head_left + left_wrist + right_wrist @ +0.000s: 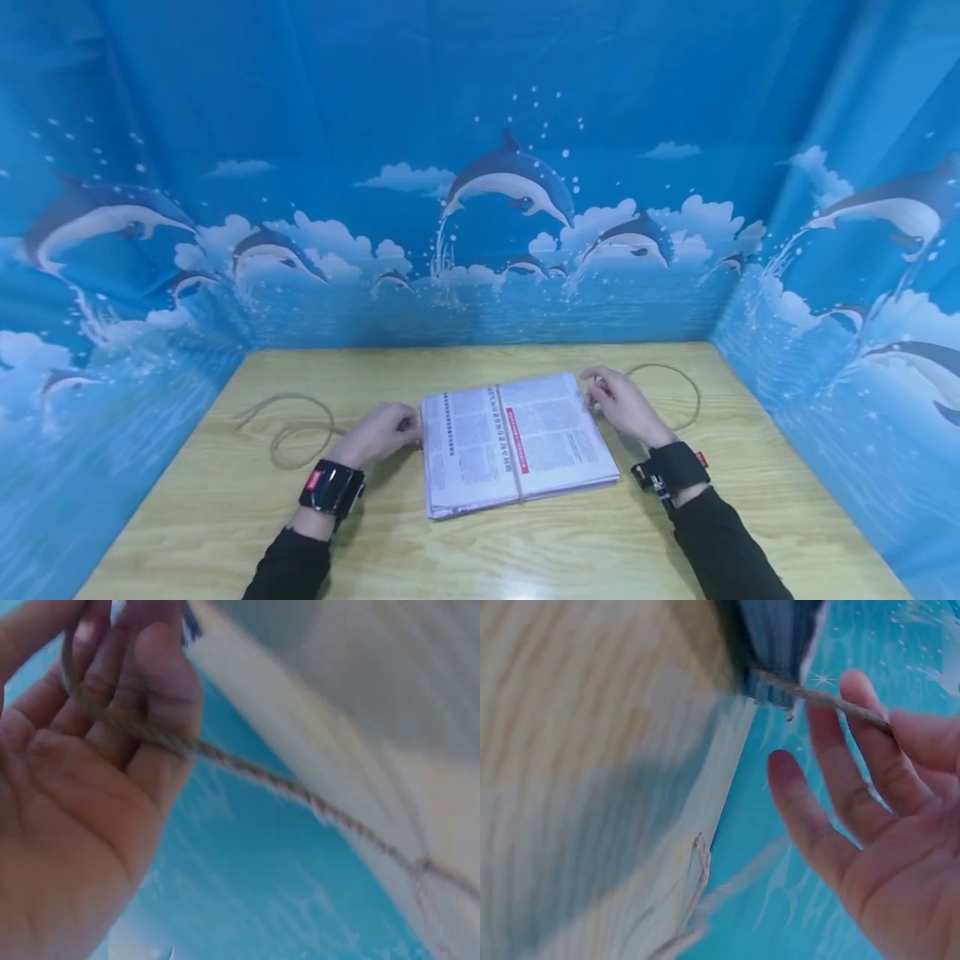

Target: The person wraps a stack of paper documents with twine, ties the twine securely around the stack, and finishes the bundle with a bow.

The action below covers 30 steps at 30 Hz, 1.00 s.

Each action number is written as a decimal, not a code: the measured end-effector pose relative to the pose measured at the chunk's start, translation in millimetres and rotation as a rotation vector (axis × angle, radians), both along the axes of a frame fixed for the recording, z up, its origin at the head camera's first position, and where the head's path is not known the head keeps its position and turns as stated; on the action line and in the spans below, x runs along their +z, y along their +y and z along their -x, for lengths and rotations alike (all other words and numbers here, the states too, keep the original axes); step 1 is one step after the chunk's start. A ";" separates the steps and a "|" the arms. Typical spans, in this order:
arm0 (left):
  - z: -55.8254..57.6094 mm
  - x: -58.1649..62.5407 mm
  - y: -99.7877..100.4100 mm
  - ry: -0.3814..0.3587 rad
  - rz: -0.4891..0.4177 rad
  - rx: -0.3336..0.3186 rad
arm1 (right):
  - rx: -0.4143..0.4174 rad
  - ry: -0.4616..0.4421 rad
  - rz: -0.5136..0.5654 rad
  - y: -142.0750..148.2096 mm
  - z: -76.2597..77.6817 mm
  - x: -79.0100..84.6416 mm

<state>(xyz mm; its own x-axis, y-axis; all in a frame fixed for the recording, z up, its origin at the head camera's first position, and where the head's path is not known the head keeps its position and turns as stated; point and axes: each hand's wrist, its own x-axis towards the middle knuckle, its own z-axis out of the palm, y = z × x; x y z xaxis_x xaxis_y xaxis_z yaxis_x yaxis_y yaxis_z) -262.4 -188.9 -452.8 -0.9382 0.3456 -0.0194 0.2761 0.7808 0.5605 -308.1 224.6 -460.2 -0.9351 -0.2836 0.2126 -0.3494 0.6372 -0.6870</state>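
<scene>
Left hand [381, 432] and right hand [622, 403], twine [841, 704] in each pinch, newspaper stack [547, 442] between.

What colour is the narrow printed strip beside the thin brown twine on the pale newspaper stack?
The narrow printed strip is red, best seen in the head view.

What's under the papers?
Table, visible around the papers. Twine crosses their top and bends over the near edge; any run of it beneath is covered, as is that patch of table. Can't tell whether anything else lies under.
</scene>
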 end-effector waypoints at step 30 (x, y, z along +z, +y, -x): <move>2.7 70.9 32.4 0.325 -0.177 0.056 | -0.008 -0.093 0.229 -67.9 -10.0 56.8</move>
